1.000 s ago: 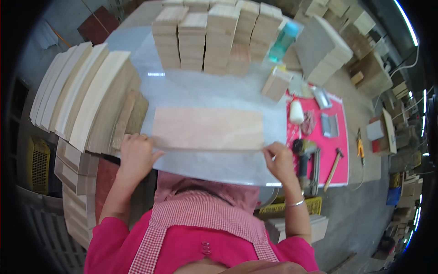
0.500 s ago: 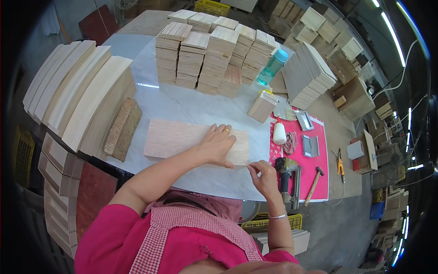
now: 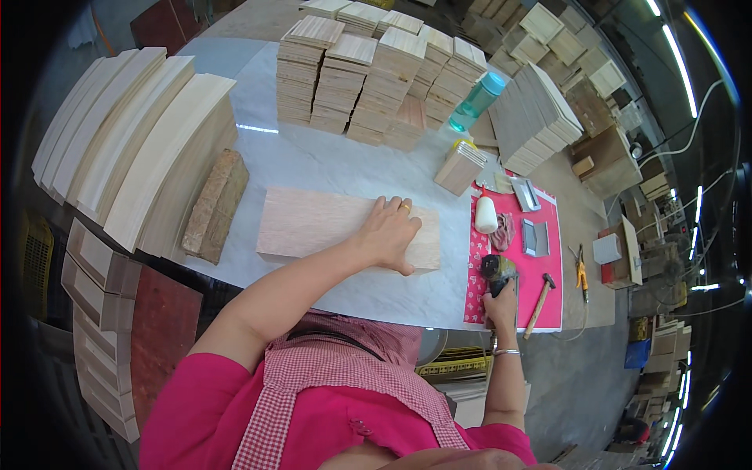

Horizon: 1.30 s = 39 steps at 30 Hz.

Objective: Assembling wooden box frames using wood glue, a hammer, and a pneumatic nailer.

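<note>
The left hand [image 3: 389,233] lies flat, palm down, with fingers spread and straight, pressing on the right end of a pale wooden board [image 3: 321,227]. It grips nothing; it only rests on the top face. A ring shows on one finger. The board lies flat on the white table [image 3: 313,160], its long side running left to right, just in front of the person.

The right hand [image 3: 501,304] is closed around the grip of a dark power tool [image 3: 497,270], fingers wrapped tight. The tool stands at the near left corner of a red mat [image 3: 548,270] at the right end of the table, just right of the board and not touching it. A bracelet sits on that wrist.

On the mat lie a hammer [image 3: 540,294] with a wooden handle, just right of the tool, a white bottle [image 3: 486,215], and a flat metal piece [image 3: 537,238]. Orange-handled pliers [image 3: 580,272] lie past the mat's right edge.

Behind the board stand several stacks of thin wooden squares [image 3: 376,74], with a teal water bottle [image 3: 476,100] beside them and a smaller stack [image 3: 460,166] nearer the mat. To the left, long pale planks [image 3: 133,149] stand on edge, and a rough brown block [image 3: 215,205] lies beside them on the table.
</note>
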Each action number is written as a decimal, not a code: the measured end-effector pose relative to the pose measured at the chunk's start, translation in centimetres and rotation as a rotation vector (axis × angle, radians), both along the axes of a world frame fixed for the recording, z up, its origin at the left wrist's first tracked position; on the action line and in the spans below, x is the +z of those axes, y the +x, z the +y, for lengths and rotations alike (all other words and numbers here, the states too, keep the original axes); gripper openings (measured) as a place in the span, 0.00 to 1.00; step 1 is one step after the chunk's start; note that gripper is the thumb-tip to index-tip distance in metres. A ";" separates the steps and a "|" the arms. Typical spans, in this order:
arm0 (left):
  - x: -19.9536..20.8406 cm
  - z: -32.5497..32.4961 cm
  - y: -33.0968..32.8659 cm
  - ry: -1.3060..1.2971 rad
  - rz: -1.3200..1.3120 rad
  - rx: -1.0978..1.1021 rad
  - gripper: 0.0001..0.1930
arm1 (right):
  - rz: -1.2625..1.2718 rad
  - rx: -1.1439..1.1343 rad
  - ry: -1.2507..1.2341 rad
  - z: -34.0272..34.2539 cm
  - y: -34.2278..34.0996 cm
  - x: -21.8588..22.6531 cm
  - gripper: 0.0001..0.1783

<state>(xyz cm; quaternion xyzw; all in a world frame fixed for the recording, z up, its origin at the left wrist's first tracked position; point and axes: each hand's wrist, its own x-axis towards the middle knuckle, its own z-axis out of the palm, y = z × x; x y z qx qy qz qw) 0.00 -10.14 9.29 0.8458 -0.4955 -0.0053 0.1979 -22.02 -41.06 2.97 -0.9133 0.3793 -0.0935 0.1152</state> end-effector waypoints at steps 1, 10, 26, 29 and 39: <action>0.1 0.0 0.0 -0.012 0.006 -0.005 0.35 | 0.000 -0.007 0.008 -0.4 0.3 0.7 0.33; -1.0 -0.3 0.3 0.006 0.013 0.023 0.36 | -0.119 0.145 0.363 5.9 0.7 13.3 0.15; -1.3 -0.4 0.5 -0.001 0.009 0.009 0.34 | 0.046 0.317 0.440 14.2 3.1 17.1 0.15; -1.6 -0.4 0.5 -0.004 -0.002 0.011 0.34 | 0.016 0.350 0.443 13.9 3.1 16.8 0.14; -1.7 -0.7 0.5 -0.020 -0.029 0.021 0.33 | 0.116 0.171 0.517 13.8 3.3 17.0 0.14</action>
